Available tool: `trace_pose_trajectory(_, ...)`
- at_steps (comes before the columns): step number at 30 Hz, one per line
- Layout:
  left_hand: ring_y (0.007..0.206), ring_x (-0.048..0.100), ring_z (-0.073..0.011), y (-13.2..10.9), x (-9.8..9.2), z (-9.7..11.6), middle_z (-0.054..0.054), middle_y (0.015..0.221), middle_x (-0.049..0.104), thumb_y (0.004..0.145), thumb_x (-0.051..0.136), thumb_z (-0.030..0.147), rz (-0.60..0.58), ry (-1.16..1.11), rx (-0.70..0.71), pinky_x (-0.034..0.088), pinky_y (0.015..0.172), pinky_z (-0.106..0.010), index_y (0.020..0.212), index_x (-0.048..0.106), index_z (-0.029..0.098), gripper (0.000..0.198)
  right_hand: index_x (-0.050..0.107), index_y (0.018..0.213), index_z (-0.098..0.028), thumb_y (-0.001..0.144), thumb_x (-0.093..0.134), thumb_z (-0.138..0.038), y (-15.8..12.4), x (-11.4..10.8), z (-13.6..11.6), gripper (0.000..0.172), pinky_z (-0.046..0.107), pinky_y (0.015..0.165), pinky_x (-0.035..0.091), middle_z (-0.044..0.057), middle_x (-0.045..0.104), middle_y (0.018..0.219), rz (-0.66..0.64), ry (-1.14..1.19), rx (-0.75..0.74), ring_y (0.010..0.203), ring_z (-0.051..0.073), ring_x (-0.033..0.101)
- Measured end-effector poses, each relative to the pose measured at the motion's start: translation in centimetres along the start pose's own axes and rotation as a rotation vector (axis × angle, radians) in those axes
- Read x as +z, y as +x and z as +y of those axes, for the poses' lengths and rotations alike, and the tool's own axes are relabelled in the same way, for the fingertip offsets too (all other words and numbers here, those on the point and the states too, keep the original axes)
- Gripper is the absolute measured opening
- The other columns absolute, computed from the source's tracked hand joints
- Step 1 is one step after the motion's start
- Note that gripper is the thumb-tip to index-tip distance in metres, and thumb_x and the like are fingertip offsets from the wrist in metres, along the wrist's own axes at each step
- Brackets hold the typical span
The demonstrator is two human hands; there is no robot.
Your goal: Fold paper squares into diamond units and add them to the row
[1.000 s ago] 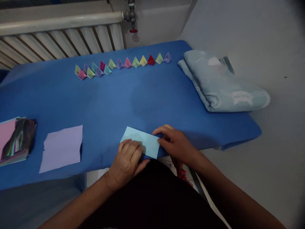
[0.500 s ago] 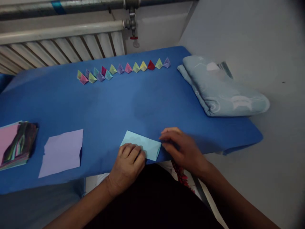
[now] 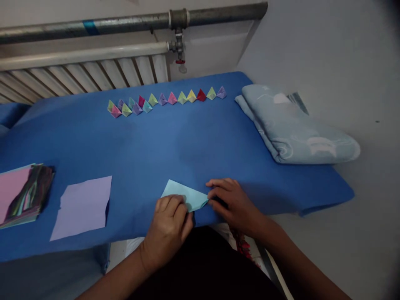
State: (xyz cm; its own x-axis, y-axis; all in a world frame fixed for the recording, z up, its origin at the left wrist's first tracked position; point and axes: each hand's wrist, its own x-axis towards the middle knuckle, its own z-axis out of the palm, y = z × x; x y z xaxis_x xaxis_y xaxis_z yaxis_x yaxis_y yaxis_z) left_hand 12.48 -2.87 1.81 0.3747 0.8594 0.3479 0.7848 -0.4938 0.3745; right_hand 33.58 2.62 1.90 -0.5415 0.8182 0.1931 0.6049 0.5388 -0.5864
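A folded sheet of light blue paper (image 3: 188, 193) lies near the front edge of the blue-covered surface. My left hand (image 3: 168, 229) has its curled fingers on the paper's lower left part, gripping it and hiding that side. At the right end, my right hand (image 3: 233, 205) pinches the corner between thumb and fingers, and the paper narrows to a point there. Left of my hands lies a loose purple sheet (image 3: 84, 207) with uneven edges.
Small folded paper pieces (image 3: 172, 98) in many colours line the back. A stack of coloured paper (image 3: 17, 187) sits at far left, and a folded grey-green blanket (image 3: 296, 129) at right. Behind stand a radiator (image 3: 103, 73) and a pipe with a valve (image 3: 179, 46).
My right hand has moved slightly left onto the paper's right corner, which is now folded in to a point. My left hand stays on the paper. The view has tilted up a little.
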Motion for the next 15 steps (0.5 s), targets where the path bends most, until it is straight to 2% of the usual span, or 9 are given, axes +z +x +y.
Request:
trace_pose_trajectory(5, 0.093, 0.053, -0.0231, 0.2, -0.1, 0.1, -0.009, 0.1, 0.058, 0.088, 0.053, 0.012, -0.012, -0.051, -0.074, 0.048, 0.081, -0.043, 0.084, 0.057, 0.015, 0.006, 0.064, 0.08, -0.021, 0.083, 0.058, -0.014, 0.4, -0.3, 0.2, 0.01, 0.039, 0.086, 0.04, 0.006, 0.065, 0.112, -0.034, 0.014, 0.026, 0.099, 0.021, 0.058)
trace_pose_trajectory(15, 0.098, 0.052, -0.0222, 0.3, 0.3, -0.3, -0.009, 0.102, 0.057, 0.089, 0.051, 0.011, -0.03, -0.024, -0.121, 0.048, 0.086, -0.043, 0.08, 0.054, 0.015, 0.01, 0.06, 0.078, -0.021, 0.084, 0.06, -0.019, 0.4, 0.7, 0.2, 0.007, 0.042, 0.088, 0.037, 0.006, 0.063, 0.116, 0.032, 0.007, 0.104, 0.106, 0.024, 0.054)
